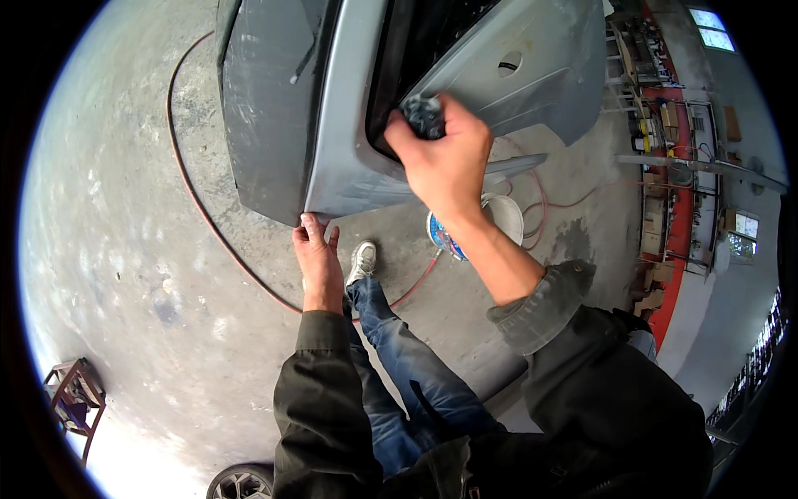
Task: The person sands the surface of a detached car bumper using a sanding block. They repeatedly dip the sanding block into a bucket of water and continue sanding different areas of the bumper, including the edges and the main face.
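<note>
A dark, mottled, crumpled wad (422, 116), perhaps a rag, is in my right hand (445, 154). My fingers are closed round it at the lower corner of a dark opening in a grey car body panel (345, 125). Below and to the left, my left hand (316, 254) pinches the panel's bottom corner edge between its fingertips. A darker grey panel (270, 108) adjoins it on the left. Dull, uneven patches mark the grey surfaces. To the right, a wide grey section (540, 71) has a round hole in it.
A white bucket (509, 218) with a blue side stands on the concrete floor, partly behind my right forearm. A thin red hose (187, 179) curves across the floor near my feet. Cluttered shelves (665, 150) line the right wall. A brown metal stand (76, 399) and a wheel (241, 482) are at lower left.
</note>
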A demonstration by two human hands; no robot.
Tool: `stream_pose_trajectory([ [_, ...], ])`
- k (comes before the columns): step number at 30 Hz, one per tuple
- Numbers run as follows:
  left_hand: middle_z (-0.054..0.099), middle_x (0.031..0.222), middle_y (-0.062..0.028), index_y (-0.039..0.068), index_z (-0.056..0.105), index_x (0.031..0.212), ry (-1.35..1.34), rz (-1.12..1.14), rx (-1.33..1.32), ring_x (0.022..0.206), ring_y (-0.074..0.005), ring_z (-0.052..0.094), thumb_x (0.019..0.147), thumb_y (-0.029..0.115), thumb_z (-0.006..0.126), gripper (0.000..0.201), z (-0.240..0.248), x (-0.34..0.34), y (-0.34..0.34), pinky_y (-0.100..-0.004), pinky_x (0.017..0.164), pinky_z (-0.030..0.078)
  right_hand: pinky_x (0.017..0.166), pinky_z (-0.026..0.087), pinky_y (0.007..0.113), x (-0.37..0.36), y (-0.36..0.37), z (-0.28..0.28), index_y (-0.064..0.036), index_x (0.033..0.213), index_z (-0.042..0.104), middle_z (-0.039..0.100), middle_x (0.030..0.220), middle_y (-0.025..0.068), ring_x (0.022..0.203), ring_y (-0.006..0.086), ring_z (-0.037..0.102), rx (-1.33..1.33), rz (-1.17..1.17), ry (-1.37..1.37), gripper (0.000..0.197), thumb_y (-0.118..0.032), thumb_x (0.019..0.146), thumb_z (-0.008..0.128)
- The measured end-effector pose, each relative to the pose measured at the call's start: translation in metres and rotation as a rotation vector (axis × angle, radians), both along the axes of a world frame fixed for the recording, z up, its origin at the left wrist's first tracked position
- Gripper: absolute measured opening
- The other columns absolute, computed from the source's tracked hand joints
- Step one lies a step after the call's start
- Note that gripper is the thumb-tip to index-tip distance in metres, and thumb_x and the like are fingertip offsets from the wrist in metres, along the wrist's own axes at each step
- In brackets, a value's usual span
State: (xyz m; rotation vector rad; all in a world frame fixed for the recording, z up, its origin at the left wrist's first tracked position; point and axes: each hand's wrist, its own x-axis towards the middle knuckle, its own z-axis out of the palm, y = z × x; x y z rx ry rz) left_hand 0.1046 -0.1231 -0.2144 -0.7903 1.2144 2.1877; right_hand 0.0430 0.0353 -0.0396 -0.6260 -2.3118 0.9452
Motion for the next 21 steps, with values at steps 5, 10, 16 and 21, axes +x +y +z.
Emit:
stream_pose_trajectory([
  [5,0.049,0.129,-0.0096,0.003,0.045,0.126,0.002,0.013,0.004,0.124,-0.0230,0.052,0.098,0.053,0.063,0.060,-0.003,-0.001,-0.007,-0.0428,0.105,0.047,0.053,0.044,0.030,-0.010,0.007,0.009,-0.0004,0.071,0.063,0.060,0.057,0.0013,0.053,0.0077,0.051,-0.141,-0.021,0.065,0.019,-0.012,0.077,0.077],
  [10,0.049,0.124,-0.0070,0.005,0.046,0.125,-0.004,0.015,-0.003,0.116,-0.0202,0.053,0.098,0.051,0.064,0.056,-0.006,-0.001,-0.001,-0.0425,0.103,0.048,0.054,0.046,0.030,0.004,-0.002,0.001,0.0007,0.074,0.063,0.064,0.060,0.0026,0.054,0.0089,0.056,-0.030,0.013,0.018,0.021,-0.012,0.080,0.078],
  [16,0.050,0.132,-0.0072,0.006,0.045,0.129,-0.006,0.008,0.004,0.123,-0.0215,0.053,0.100,0.052,0.059,0.056,-0.004,0.000,-0.003,-0.0444,0.105,0.045,0.060,0.051,0.029,0.014,0.013,0.010,0.0007,0.084,0.072,0.073,0.072,0.0071,0.063,0.0090,0.064,-0.250,0.051,-0.096,0.024,-0.019,0.080,0.085],
  [21,0.050,0.137,-0.0067,0.008,0.044,0.131,0.004,-0.028,-0.001,0.127,-0.0224,0.052,0.101,0.055,0.055,0.057,-0.008,0.000,-0.004,-0.0453,0.106,0.043,0.057,0.050,0.028,0.018,0.012,0.000,0.0021,0.083,0.072,0.072,0.069,0.0073,0.060,0.0084,0.064,0.063,0.205,-0.137,0.020,-0.012,0.077,0.085],
])
